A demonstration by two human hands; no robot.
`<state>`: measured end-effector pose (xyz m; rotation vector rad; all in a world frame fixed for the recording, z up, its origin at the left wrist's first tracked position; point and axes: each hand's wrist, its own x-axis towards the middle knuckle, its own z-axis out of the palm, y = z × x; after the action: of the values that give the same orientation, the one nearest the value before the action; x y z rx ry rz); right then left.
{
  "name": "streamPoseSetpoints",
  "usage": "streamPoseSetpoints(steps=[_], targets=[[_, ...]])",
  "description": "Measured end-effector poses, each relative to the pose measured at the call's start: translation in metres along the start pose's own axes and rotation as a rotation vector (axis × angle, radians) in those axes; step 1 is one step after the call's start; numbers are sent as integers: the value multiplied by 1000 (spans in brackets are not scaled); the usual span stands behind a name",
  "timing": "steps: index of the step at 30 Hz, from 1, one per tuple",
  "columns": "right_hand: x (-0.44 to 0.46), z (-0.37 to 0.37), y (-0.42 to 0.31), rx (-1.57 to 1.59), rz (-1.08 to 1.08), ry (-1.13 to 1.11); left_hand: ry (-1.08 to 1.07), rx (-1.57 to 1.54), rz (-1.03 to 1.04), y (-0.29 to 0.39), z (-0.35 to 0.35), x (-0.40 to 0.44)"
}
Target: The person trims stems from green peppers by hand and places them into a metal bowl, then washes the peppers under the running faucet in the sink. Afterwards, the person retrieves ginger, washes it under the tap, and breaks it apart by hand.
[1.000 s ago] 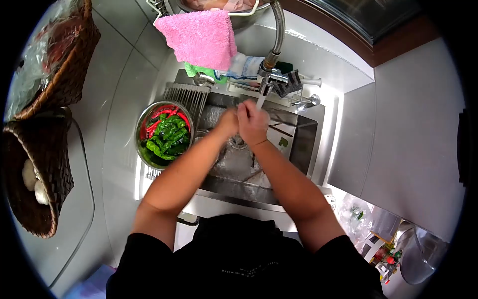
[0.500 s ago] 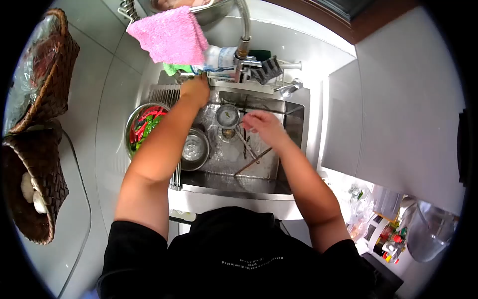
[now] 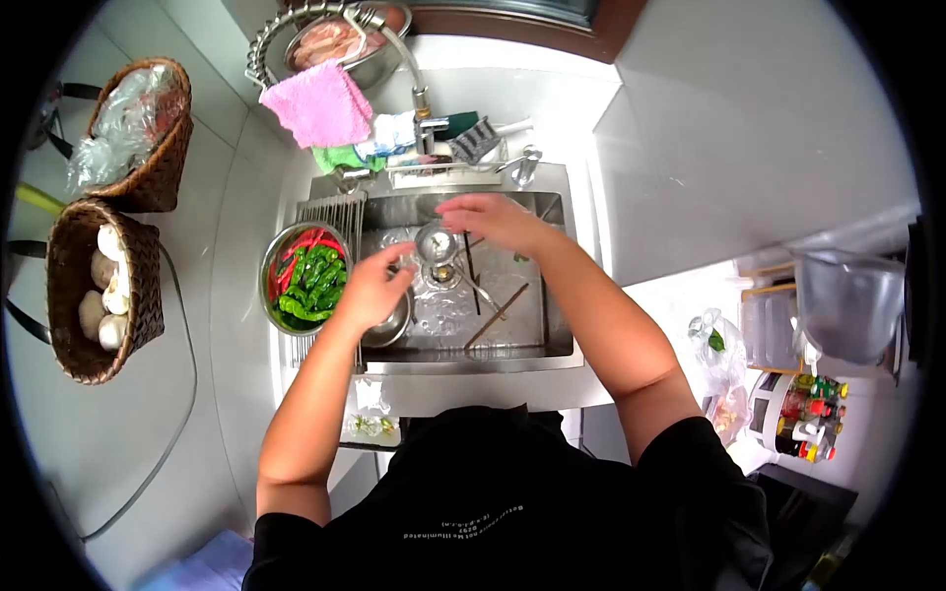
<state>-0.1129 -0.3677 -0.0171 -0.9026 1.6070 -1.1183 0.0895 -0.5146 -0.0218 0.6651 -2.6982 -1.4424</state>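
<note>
My left hand (image 3: 374, 288) hovers at the left side of the sink, over a metal bowl (image 3: 392, 327) that it partly hides. Its fingers are apart and hold nothing I can see. My right hand (image 3: 490, 221) reaches over the back of the sink (image 3: 414, 368), fingers stretched out just above a round metal ladle (image 3: 437, 242). Whether the fingertips touch the ladle I cannot tell. The ladle's handle slants toward the front right, crossing near dark chopsticks (image 3: 499, 315) on the wet sink floor.
Left of the sink, a metal bowl of green and red peppers (image 3: 313, 283) sits on a roll-up rack (image 3: 335, 209). A faucet (image 3: 426, 133) and pink cloth (image 3: 320, 103) are behind. Baskets (image 3: 148, 281) stand far left; bottles (image 3: 813, 414) are at right.
My left hand has come forward from the sink's back edge to above the metal bowl. My right hand has moved left, nearer the ladle. The view has shifted too.
</note>
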Motion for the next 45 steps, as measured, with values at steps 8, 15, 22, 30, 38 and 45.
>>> streamPoseSetpoints(steps=[8,15,22,30,38,45], targets=[[-81,74,180,-1311,88,38,-220,989,474,-9,13,-25],[-180,65,114,-620,70,606,-247,209,551,39,94,12],[-320,67,117,-449,44,1022,-432,92,760,107,170,-16],[-469,36,162,-306,371,1397,-524,77,710,195,259,-69],[-572,-33,223,-557,495,1573,-54,105,477,263,406,-17],[-556,-50,223,-1049,546,1348,-13,401,178,265,438,34]])
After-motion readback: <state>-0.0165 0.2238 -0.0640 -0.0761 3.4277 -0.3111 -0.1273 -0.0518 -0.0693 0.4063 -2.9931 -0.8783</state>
